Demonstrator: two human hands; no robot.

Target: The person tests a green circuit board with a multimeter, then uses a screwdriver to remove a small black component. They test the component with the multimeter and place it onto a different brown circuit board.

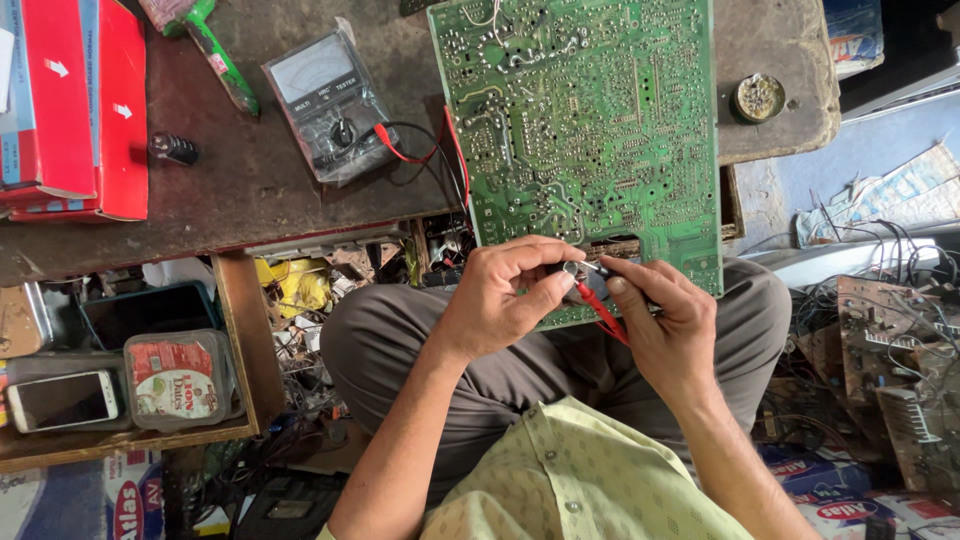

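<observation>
So that the tips reach the green board (590, 130), my hands, left (505, 295) and right (665, 325), pinch the red probe (598, 308) and black probe (592, 267) close together.

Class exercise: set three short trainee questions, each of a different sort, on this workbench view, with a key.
1. True or false: the circuit board lies solder side up.
2. The meter sits: A) on the bench, B) on the lap, C) on the floor?
3. What colour is the probe in the right hand?

Key: 1 true. 2 A. 3 red; the left hand pinches its tip end.
</observation>
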